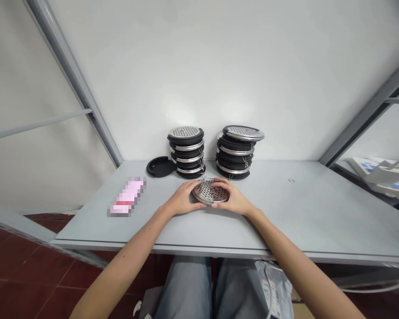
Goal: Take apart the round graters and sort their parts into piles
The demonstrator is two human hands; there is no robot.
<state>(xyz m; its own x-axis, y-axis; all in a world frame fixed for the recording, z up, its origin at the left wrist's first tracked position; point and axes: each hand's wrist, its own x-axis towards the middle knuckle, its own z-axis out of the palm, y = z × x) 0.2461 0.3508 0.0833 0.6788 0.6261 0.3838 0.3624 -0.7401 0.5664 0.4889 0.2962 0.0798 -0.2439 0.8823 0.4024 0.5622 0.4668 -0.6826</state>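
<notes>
- We are seeing a perforated metal disc (pixel 206 189) sitting mid-worktop, just in front of the gap between two stacks; its rim is looking layered, and we are not managing to tell whether it is one piece or several, or whether it is resting on the surface.
- Left hand (pixel 183 199) is gripping the disc's left side, fingers curving around the far edge, thumb pressing near the front.
- Right hand (pixel 234 199) is gripping the right side, some fingers lying over the holes, thumb at the front rim, so we are marking both as clamped on it.
- Behind, we are noting the left stack (pixel 187 154) and right stack (pixel 234 157), both alternating black round parts and shiny metal rims, with wire clips hanging off their sides; the right one's top piece is jutting out to the right.
- A black round tray (pixel 160 168) is lying just beside the left stack.
- Farther left, a pixelated pink item (pixel 128 196) is lying on the grey worktop (pixel 199 230); we are not reading it.
- Well right of the disc, a small wire ring (pixel 291 180) is lying alone.
- Below, we are catching jeans (pixel 186 288) and a silver bag (pixel 275 288).
</notes>
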